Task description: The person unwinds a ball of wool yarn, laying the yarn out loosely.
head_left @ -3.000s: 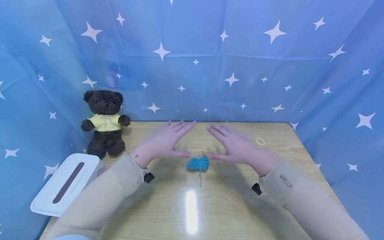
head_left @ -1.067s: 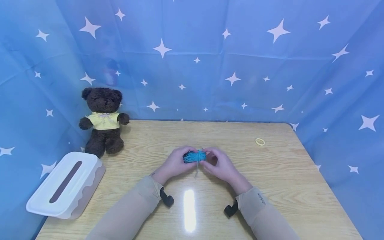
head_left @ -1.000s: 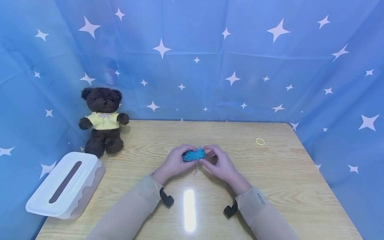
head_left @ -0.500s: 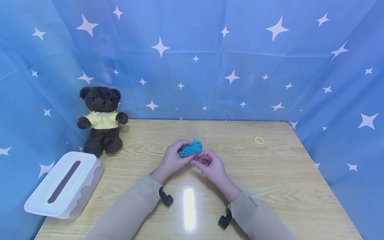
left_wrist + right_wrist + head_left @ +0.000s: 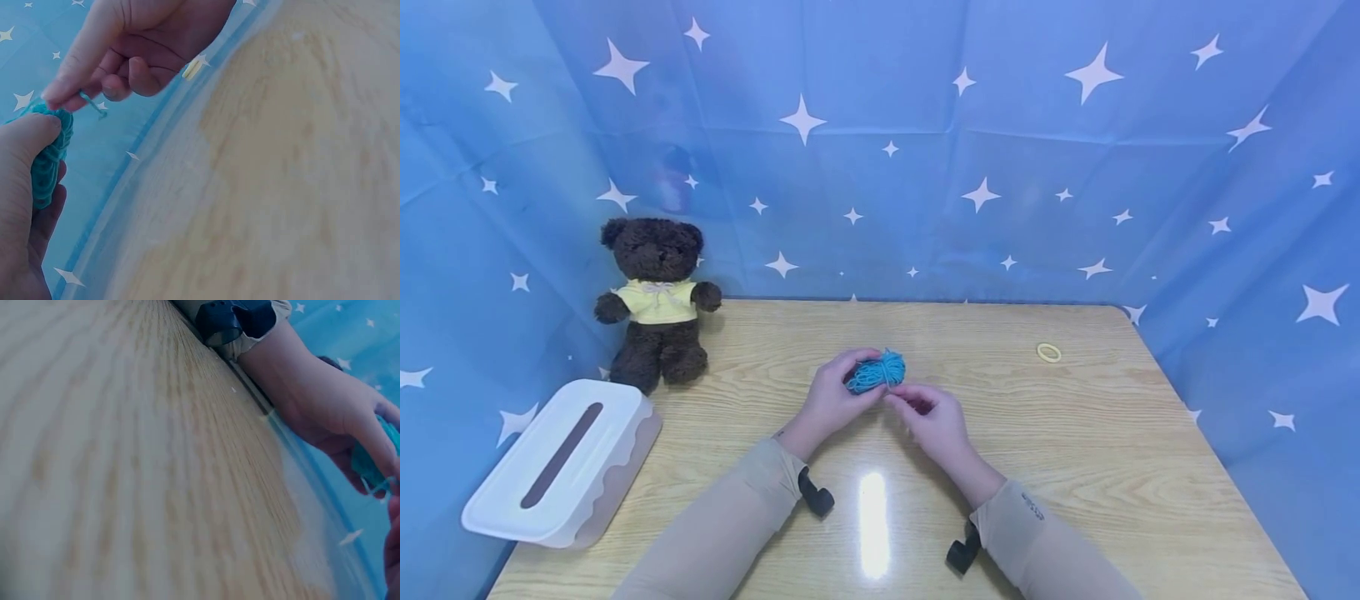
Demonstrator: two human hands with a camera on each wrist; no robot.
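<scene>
A small bundle of teal yarn (image 5: 877, 372), tied round its middle, is held above the table in my left hand (image 5: 833, 398), between thumb and fingers. Just to its right, my right hand (image 5: 936, 423) pinches the yarn's loose tail between thumb and index finger. The left wrist view shows this closely: the short tail (image 5: 94, 105) sticks out past the pinching fingers, while the left thumb presses on the bundle (image 5: 45, 178). In the right wrist view the bundle (image 5: 364, 462) is partly hidden behind the left hand (image 5: 331, 394), and the right hand (image 5: 392, 544) shows only at the edge.
On the wooden table (image 5: 1112, 467), a pale yellow ring (image 5: 1048, 353) lies at the back right. A brown teddy bear (image 5: 658, 308) in a yellow top sits at the back left, behind a white lidded box (image 5: 561, 462). A blue star-patterned curtain surrounds the table.
Both hands came down from open above the yarn and took hold of it. The bundle rose off the table and tilted; the right hand shifted from the bundle's side to its tail.
</scene>
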